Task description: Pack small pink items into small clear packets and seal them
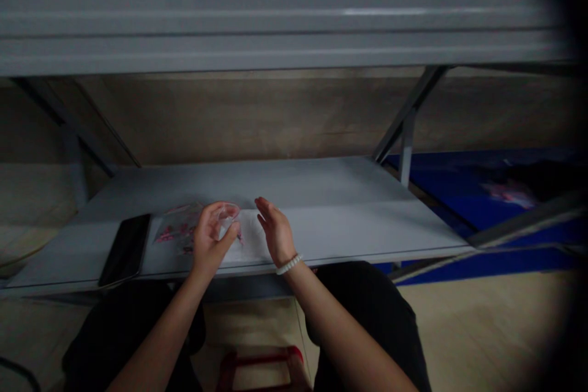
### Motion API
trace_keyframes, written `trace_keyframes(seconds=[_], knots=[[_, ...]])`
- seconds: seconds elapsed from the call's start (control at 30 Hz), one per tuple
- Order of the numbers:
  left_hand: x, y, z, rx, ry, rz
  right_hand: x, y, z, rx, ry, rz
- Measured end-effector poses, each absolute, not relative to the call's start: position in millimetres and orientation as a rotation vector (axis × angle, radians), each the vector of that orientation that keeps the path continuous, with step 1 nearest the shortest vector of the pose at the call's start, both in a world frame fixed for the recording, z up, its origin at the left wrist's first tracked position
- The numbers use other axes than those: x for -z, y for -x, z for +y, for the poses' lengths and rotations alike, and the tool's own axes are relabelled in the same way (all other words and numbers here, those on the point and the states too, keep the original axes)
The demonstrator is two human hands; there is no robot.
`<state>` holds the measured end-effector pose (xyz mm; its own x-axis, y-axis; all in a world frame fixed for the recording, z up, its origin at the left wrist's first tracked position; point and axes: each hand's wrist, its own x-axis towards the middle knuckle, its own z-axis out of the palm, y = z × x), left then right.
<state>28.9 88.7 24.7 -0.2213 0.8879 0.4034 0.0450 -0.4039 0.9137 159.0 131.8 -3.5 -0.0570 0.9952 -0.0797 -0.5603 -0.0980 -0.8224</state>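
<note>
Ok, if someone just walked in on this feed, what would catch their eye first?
Two hands at the near edge of the grey shelf: the left hand pinches a small clear object, and the right hand is open beside it, with a white bead bracelet on its wrist. Just left of them, a clear bag with pink pieces and a black phone lie flat on the shelf.

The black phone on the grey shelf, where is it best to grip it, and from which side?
Probably take the black phone by its two long edges near the front end, from above: it lies flat on the grey shelf, its near end at the front rim.
</note>
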Motion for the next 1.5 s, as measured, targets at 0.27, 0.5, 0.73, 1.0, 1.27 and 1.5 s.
trace_keyframes(seconds=[0.27,0.5,0.73,1.0,1.27,1.5], knots=[[-11,-32,103,-1.777,-1.148,1.038,22,-154,154,-1.412,0.828,-0.836],[-17,-47,102,-1.731,-0.595,0.760,15,-163,153,-1.429,0.767,-0.721],[2,-63,98,-1.827,-0.733,0.862,10,-166,148,-1.461,0.740,-0.640],[24,-34,114,-1.655,-1.516,1.452,31,-161,159,-1.339,0.785,-0.821],[27,-16,127,-1.144,-1.977,1.644,44,-154,164,-1.118,1.003,-1.089],[14,-24,130,-0.726,-2.134,1.767,49,-153,163,-1.076,1.058,-1.134]])
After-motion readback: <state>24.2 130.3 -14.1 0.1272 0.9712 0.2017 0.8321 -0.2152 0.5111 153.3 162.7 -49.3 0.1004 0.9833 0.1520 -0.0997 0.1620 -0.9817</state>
